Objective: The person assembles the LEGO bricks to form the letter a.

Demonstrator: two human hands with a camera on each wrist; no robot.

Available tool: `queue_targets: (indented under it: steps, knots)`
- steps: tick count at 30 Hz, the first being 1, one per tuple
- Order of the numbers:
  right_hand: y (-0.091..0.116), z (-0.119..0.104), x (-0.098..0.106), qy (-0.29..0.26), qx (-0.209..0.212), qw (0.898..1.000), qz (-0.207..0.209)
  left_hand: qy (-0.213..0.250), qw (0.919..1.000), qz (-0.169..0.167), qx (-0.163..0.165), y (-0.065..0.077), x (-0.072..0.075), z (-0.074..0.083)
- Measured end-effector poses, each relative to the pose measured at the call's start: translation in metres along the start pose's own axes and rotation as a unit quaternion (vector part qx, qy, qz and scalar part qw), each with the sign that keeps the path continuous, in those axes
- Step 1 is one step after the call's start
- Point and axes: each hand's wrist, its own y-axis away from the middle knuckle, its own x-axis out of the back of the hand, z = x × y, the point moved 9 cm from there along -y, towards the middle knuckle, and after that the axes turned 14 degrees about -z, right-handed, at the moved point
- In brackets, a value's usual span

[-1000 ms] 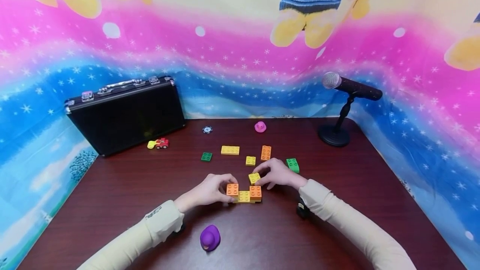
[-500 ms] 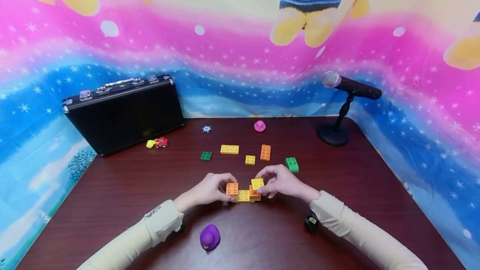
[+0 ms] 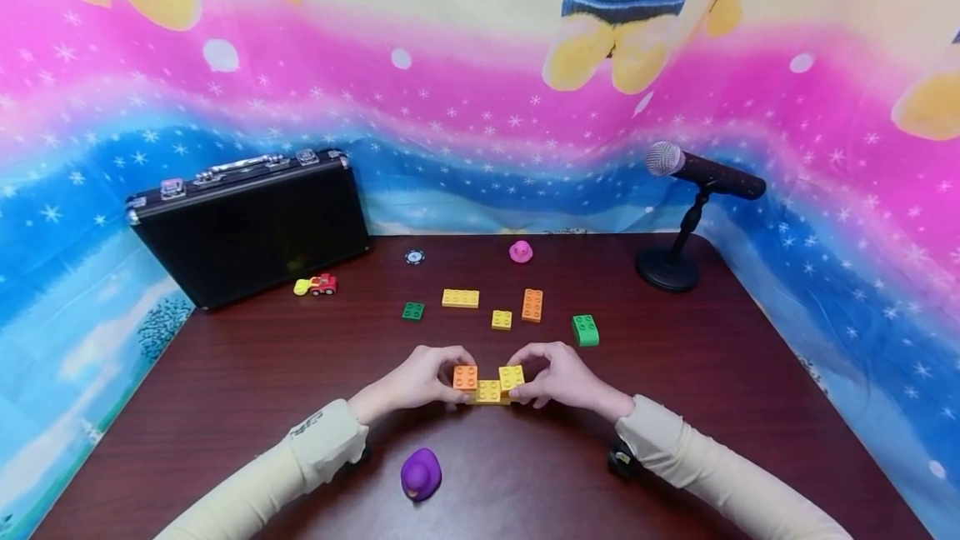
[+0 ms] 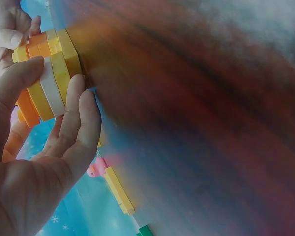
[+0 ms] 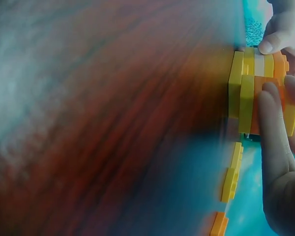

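Between the hands stands a low toy-brick build (image 3: 488,392), its two ends raised above a yellow middle. My left hand (image 3: 424,376) grips the left end, thumb on one side and fingers on the other; an orange brick (image 3: 465,377) tops it. A white layer (image 4: 51,88) shows among yellow ones there in the left wrist view. My right hand (image 3: 562,375) pinches a yellow brick (image 3: 512,377) on top of the right end. Beneath it an orange brick (image 5: 256,110) shows in the right wrist view. Fingers partly hide whether the yellow brick is fully seated.
Behind the build lie loose yellow (image 3: 461,298), orange (image 3: 532,305), green (image 3: 586,330) and dark green (image 3: 413,312) bricks. A purple rubber duck (image 3: 421,474) sits in front. Farther back are a black case (image 3: 255,232), toy car (image 3: 322,284), pink duck (image 3: 521,252), poker chip (image 3: 415,257) and microphone (image 3: 712,176).
My right hand has brought the yellow brick forward from behind the build and down onto the orange brick at its right end. The left hand keeps its hold in place.
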Motion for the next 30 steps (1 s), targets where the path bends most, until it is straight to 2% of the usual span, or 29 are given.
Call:
queue_targets:
  steps: [9, 16, 21, 30]
  knots:
    - [0.002, 0.000, 0.001, -0.010, 0.002, 1.000, 0.018, 0.016, 0.9999, -0.004, 0.002, 0.001, 0.000, 0.001]
    - [0.004, 0.004, 0.000, 0.023, -0.010, 1.000, 0.017, 0.010, 0.9999, 0.000, 0.000, 0.001, 0.001, 0.001]
    - [0.003, 0.003, 0.000, 0.036, -0.002, 0.999, 0.017, 0.020, 0.9998, -0.007, 0.000, 0.000, -0.001, 0.001]
    - [0.003, -0.013, -0.005, -0.017, 0.009, 0.999, -0.028, 0.061, 0.9980, -0.014, 0.007, -0.002, -0.004, -0.001]
